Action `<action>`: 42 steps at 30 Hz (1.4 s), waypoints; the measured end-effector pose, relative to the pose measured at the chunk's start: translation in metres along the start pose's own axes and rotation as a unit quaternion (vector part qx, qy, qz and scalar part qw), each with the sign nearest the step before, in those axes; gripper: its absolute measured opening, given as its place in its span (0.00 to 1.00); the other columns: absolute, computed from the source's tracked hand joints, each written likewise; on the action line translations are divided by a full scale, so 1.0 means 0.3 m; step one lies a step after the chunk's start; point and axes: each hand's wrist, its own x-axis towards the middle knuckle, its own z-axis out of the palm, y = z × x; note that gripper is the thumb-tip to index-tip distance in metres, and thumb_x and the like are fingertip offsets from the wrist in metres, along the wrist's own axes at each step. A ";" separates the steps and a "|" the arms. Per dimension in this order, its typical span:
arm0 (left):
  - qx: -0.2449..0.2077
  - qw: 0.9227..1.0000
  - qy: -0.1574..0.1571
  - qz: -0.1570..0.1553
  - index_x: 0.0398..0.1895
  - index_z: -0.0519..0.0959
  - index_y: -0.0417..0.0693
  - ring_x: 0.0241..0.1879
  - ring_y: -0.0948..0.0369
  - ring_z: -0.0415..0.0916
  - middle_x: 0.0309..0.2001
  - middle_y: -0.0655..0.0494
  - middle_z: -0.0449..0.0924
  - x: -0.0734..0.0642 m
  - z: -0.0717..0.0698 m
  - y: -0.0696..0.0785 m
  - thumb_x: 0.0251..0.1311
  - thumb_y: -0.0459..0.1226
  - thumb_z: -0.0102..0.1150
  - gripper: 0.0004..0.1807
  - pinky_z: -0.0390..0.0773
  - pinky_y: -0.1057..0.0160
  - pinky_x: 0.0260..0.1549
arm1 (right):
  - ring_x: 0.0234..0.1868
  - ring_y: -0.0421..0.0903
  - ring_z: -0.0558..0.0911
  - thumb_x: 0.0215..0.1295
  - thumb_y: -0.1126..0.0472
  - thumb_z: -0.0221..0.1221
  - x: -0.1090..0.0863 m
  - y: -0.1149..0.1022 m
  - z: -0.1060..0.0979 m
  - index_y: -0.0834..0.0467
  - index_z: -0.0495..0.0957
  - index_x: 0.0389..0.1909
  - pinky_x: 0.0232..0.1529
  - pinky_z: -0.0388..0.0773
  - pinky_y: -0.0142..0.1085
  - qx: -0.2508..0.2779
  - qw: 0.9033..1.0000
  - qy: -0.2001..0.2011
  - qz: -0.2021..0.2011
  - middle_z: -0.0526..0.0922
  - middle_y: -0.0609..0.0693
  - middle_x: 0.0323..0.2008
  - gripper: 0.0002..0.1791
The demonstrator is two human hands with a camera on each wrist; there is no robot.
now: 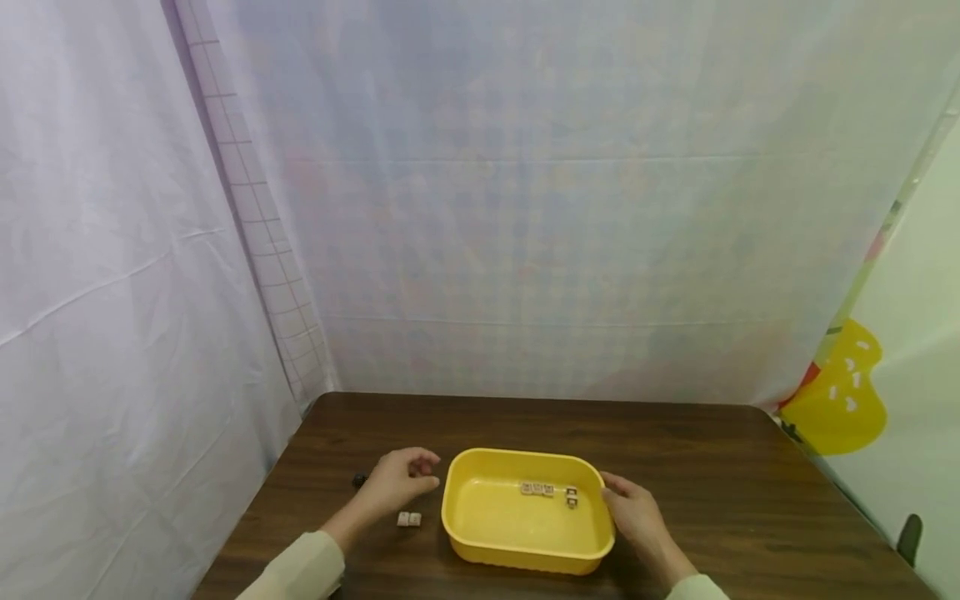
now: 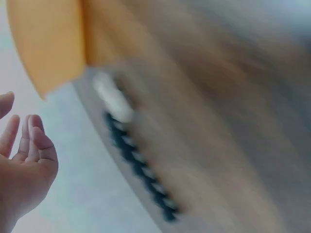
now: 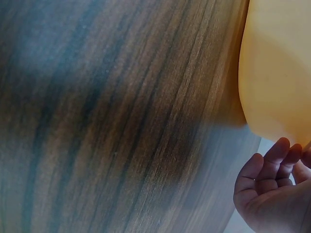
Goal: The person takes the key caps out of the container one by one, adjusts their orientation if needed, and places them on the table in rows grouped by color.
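A yellow plastic basin [image 1: 525, 557] stands on the dark wooden table. Inside it lie three small light tiles [image 1: 537, 489] in a row and two small dark-topped tiles [image 1: 572, 497] nearer its right wall. My right hand [image 1: 637, 517] holds the basin's right rim, its fingertips at the yellow wall in the right wrist view. Left of the basin, my left hand [image 1: 396, 482] hovers with loosely bent fingers and nothing in them. Just below it, two light tiles [image 1: 408, 519] lie side by side on the table. Blurred in the left wrist view, a row of dark pieces [image 2: 141, 167] adjoins a whitish piece [image 2: 113, 97].
A small black object [image 1: 359, 480] shows beside my left wrist. The wood-grain table [image 1: 525, 425] ends at a pale curtain [image 1: 555, 250] behind. White cloth [image 1: 127, 333] hangs at the left, and a yellow shape [image 1: 843, 400] is on the right side.
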 end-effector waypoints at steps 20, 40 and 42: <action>0.006 0.997 -0.072 -0.021 0.52 0.82 0.40 0.33 0.60 0.75 0.38 0.54 0.79 0.194 0.321 0.180 0.61 0.34 0.66 0.16 0.76 0.59 0.30 | 0.48 0.54 0.80 0.71 0.64 0.49 0.008 0.014 0.000 0.71 0.70 0.64 0.46 0.77 0.43 -0.004 1.000 0.014 -0.019 0.72 0.72 0.61 0.24; 0.092 0.992 -0.089 -0.007 0.43 0.85 0.40 0.34 0.61 0.76 0.39 0.52 0.84 0.216 0.400 0.130 0.56 0.33 0.67 0.11 0.78 0.60 0.37 | 0.36 0.47 0.82 0.70 0.65 0.50 0.002 0.011 0.012 0.72 0.70 0.63 0.35 0.78 0.37 0.010 1.000 0.020 -0.011 0.77 0.70 0.55 0.24; 0.098 0.992 -0.085 -0.012 0.43 0.85 0.40 0.35 0.60 0.77 0.38 0.52 0.83 0.217 0.403 0.130 0.57 0.35 0.68 0.12 0.78 0.59 0.37 | 0.36 0.47 0.82 0.70 0.65 0.49 0.002 0.015 0.012 0.72 0.70 0.64 0.34 0.79 0.37 0.011 1.000 0.019 -0.010 0.77 0.70 0.55 0.24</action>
